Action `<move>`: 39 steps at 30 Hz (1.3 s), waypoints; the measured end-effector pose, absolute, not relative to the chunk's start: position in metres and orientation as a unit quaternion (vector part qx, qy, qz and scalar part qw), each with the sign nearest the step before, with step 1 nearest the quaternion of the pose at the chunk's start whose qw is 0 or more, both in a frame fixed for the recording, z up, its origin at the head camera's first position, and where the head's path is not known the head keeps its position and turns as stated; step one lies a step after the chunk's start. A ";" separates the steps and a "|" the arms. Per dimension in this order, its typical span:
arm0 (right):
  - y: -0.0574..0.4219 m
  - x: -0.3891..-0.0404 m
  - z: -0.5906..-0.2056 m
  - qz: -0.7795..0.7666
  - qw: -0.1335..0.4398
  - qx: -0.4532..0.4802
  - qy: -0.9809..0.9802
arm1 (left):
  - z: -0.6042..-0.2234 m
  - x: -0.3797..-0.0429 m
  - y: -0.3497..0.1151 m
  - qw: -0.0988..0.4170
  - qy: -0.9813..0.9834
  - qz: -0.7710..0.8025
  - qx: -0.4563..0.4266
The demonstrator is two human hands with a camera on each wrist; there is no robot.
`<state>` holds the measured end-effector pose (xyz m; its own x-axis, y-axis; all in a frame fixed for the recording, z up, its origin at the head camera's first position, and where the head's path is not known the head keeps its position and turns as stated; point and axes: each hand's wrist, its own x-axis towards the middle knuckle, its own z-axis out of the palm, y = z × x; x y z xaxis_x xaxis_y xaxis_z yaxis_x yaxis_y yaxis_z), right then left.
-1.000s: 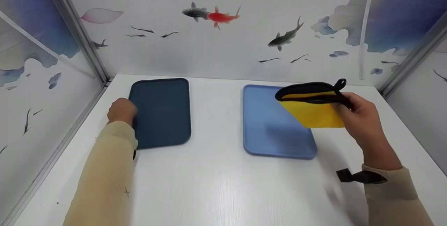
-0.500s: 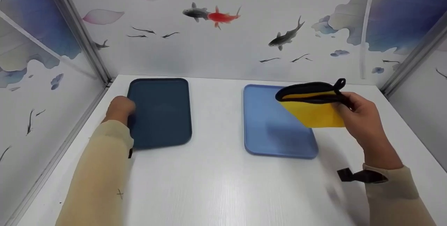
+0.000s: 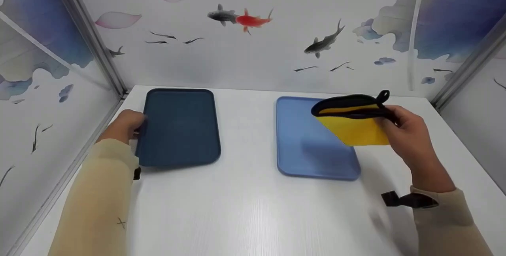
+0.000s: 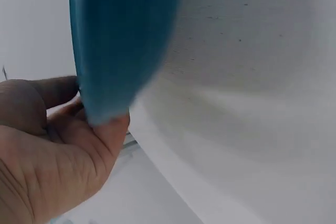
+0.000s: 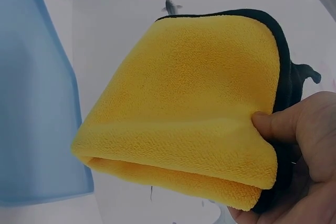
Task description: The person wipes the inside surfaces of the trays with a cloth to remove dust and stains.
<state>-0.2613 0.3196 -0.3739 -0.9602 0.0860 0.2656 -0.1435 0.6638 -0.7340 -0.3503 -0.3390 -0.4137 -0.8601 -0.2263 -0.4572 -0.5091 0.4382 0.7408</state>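
Over the white counter [image 3: 245, 212], the left hand [image 3: 127, 124] pinches the left edge of the dark blue tray [image 3: 180, 129], its grip mostly hidden from above. Rightward, the light blue tray [image 3: 298, 133] is partly hidden by the yellow cloth [image 3: 354, 131] the right hand [image 3: 411, 135] pinches aloft

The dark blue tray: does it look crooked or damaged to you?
The dark blue tray looks tilted: the left hand grips its left edge, holding it up off the table, while the light blue tray lies flat. No damage shows.
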 end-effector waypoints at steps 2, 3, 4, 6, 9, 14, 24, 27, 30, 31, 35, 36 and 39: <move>0.320 -0.261 -0.374 0.407 0.142 0.017 -0.902 | -0.415 -0.349 -0.344 0.168 0.822 0.502 -0.210; 0.320 -0.262 -0.374 0.407 0.142 0.016 -0.902 | -0.416 -0.349 -0.347 0.178 0.816 0.510 -0.203; 0.320 -0.262 -0.374 0.407 0.142 0.016 -0.902 | -0.416 -0.348 -0.349 0.185 0.810 0.519 -0.198; 0.319 -0.262 -0.374 0.409 0.141 0.014 -0.902 | -0.418 -0.348 -0.354 0.197 0.803 0.533 -0.182; 0.319 -0.262 -0.373 0.408 0.143 0.012 -0.902 | -0.422 -0.348 -0.358 0.201 0.789 0.559 -0.159; 0.320 -0.262 -0.373 0.411 0.137 0.014 -0.901 | -0.428 -0.348 -0.359 0.186 0.758 0.608 -0.145; 0.317 -0.260 -0.373 0.411 0.138 0.015 -0.901 | -0.435 -0.350 -0.339 0.146 0.729 0.650 -0.157; 0.318 -0.260 -0.373 0.413 0.134 0.013 -0.901 | -0.435 -0.353 -0.329 0.129 0.712 0.672 -0.159; 0.318 -0.260 -0.372 0.413 0.131 0.011 -0.901 | -0.434 -0.355 -0.317 0.119 0.694 0.692 -0.160; 0.317 -0.260 -0.372 0.414 0.130 0.011 -0.901 | -0.433 -0.356 -0.313 0.117 0.689 0.697 -0.160; 0.317 -0.259 -0.372 0.416 0.130 0.012 -0.900 | -0.431 -0.359 -0.294 0.121 0.675 0.710 -0.159; 0.317 -0.260 -0.372 0.417 0.129 0.012 -0.900 | -0.430 -0.360 -0.289 0.122 0.672 0.714 -0.158; 0.317 -0.259 -0.373 0.417 0.126 0.010 -0.900 | -0.429 -0.359 -0.272 0.125 0.667 0.719 -0.149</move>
